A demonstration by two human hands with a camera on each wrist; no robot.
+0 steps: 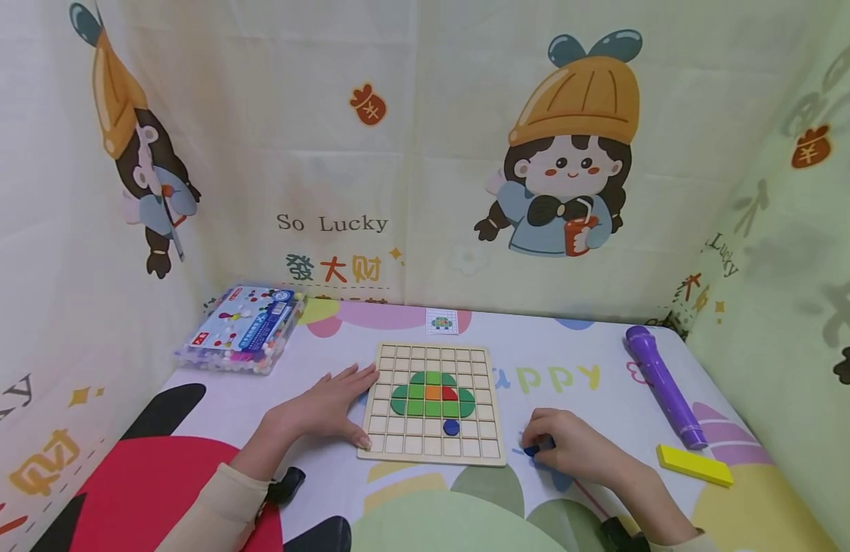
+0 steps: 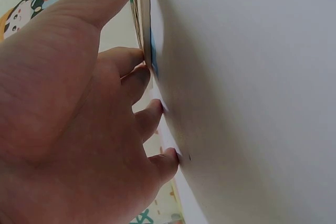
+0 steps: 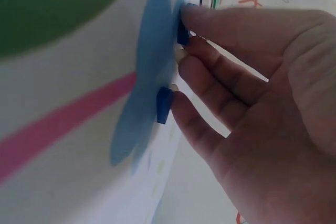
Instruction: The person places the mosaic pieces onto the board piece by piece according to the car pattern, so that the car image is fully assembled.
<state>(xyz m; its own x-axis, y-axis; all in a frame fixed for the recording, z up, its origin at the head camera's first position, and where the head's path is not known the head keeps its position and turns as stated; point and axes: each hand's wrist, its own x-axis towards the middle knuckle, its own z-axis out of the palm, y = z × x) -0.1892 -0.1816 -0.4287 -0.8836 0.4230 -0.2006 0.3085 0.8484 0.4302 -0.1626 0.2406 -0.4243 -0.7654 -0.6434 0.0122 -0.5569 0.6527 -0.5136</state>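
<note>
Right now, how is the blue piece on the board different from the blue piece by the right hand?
The blue piece on the board sits in a grid cell below the green shape, untouched; the blue piece on the table lies off the wooden board, under the right hand fingertips. The first shows whole, the second mostly hidden. Both are dark blue.

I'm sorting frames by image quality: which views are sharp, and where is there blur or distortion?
Head view: evenly lit, sharp on the wooden grid board, edges bowed by the wide lens. Left wrist view: left hand fills the frame, cloth washed out. Right wrist view: soft close-up, blue pieces blurred at the right hand.

Downward head view, close wrist views
</note>
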